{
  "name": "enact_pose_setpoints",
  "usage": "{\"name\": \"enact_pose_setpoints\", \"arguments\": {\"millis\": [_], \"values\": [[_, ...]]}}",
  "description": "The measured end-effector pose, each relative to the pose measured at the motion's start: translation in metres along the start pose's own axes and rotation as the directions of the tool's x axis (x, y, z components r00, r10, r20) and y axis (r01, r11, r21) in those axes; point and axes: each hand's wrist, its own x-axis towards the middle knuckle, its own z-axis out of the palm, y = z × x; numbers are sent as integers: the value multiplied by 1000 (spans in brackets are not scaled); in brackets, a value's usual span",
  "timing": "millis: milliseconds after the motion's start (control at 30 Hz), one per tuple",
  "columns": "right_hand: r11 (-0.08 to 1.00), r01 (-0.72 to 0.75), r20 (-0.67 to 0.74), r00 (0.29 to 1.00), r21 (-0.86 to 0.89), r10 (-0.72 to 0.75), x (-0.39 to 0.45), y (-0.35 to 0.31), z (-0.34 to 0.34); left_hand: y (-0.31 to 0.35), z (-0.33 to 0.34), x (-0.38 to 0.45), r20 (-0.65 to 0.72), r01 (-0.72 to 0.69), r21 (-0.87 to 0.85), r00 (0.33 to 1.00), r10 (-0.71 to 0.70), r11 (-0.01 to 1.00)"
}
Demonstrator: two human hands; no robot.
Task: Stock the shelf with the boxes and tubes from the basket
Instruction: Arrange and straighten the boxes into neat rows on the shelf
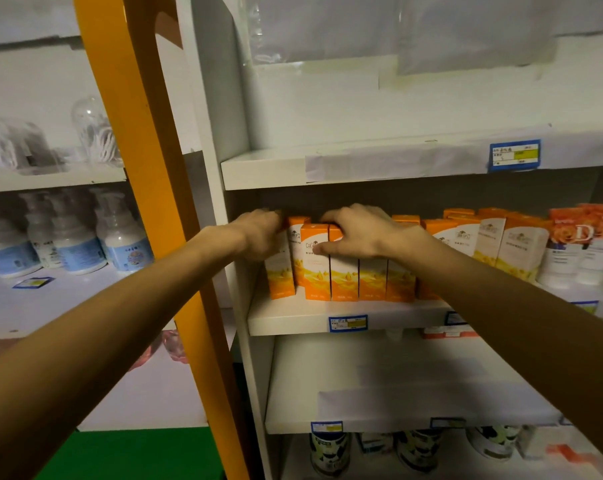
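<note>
The basket is nowhere in view, and the fingertips of both hands are hidden behind the tops of the boxes. The left hand [260,233] curls over the top of the leftmost orange-and-white box [280,271] at the end of the row, fingers wrapped behind it. The right hand [357,233] lies across the tops of the neighbouring boxes [345,275], thumb pressed on the front of one and fingers hooked over the back edge, gripping them. All these boxes stand upright on the middle shelf [293,318] of the white unit, with more of the same further right [514,244]. Their printing is too small and blurred to read. Beyond them stand orange-topped cartons [577,233] showing a large "D" and part of an "E", cut off by the frame edge. Blue-and-yellow price tags [347,323] on the shelf lips are illegible. An orange ladder rail [144,133] crosses the left side, partly hiding blue-labelled bottles [120,244].
</note>
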Motion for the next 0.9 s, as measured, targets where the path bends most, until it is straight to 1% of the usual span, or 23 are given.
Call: {"name": "enact_pose_setpoints", "arguments": {"millis": [100,200,300,367,433,467,567,633,700,767,833,900], "values": [[999,28,-49,998,-20,-29,-5,-2,4,2,11,0,24,-10,-52,1000,12,999],[1000,11,-63,998,4,-11,-4,-1,6,2,19,2,1,7,-119,1000,-7,993],[998,-17,-58,998,58,21,-2,1,4,0,28,4,-74,21,-206,997,-37,978],[999,-14,-58,998,51,16,-1,1,4,0,34,3,-163,25,-283,984,-74,959],[999,-8,-59,998,44,11,0,0,5,4,41,0,-266,32,-415,951,-155,909],[999,-9,-61,998,49,12,0,0,6,6,45,-2,-282,45,-502,936,-213,863],[999,-18,-75,997,31,20,-1,1,7,11,63,-3,-208,100,-726,911,-355,681],[1000,-19,-79,997,12,20,-2,2,8,13,73,-4,-197,85,-798,899,-391,597],[1000,-14,-84,996,14,15,-2,3,8,14,78,-5,-210,69,-830,881,-425,553],[1000,-14,-91,996,15,15,0,3,7,15,80,-5,-206,74,-842,871,-446,535],[1000,-18,-107,994,18,20,3,2,5,14,83,-5,-201,89,-835,869,-452,543],[996,-33,-135,990,77,44,8,-2,3,13,86,-6,-195,106,-825,868,-456,555]]}}
